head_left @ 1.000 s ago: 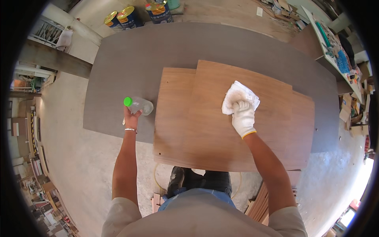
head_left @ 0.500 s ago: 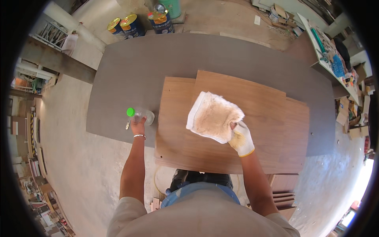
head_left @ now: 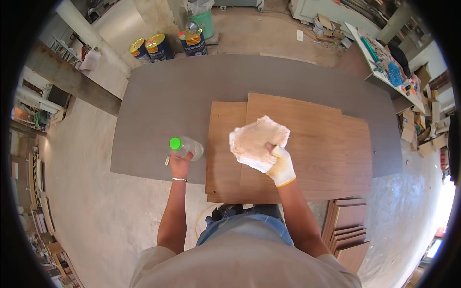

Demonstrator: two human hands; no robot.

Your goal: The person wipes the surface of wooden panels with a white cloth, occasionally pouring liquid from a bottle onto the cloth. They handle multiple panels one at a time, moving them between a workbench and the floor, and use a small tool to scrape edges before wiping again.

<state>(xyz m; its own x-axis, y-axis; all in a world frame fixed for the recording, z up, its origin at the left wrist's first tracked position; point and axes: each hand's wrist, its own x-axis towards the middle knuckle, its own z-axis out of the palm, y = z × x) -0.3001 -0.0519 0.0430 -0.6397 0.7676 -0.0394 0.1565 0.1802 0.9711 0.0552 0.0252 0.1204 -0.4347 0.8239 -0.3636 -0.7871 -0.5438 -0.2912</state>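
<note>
With bare fingers wrapped round it, my left hand [head_left: 180, 166] grips a clear plastic bottle [head_left: 191, 148] with a green cap, tilted over the grey tabletop [head_left: 158, 115]. A white-and-yellow work glove covers my right hand [head_left: 280, 166], its fingers and thumb closed on a fluffy cloth [head_left: 259, 139]. The cloth is white at its edges and stained tan in the middle. It is held above brown wood-grain panels [head_left: 312, 144] that lie overlapped on the table. A small light-coloured object [head_left: 167, 160] lies beside my left hand.
Several dark blue cans [head_left: 159, 47] and a green bucket [head_left: 203, 25] stand on the floor beyond the table. A cluttered bench [head_left: 384, 67] is at the far right. More brown panels [head_left: 348, 225] lean below the table's near right side. A beam [head_left: 79, 79] reaches the table's left.
The bottle and my left hand have shifted right in the picture. My right hand has moved left a little, and the cloth has folded and crumpled in it. The view itself has shifted slightly.
</note>
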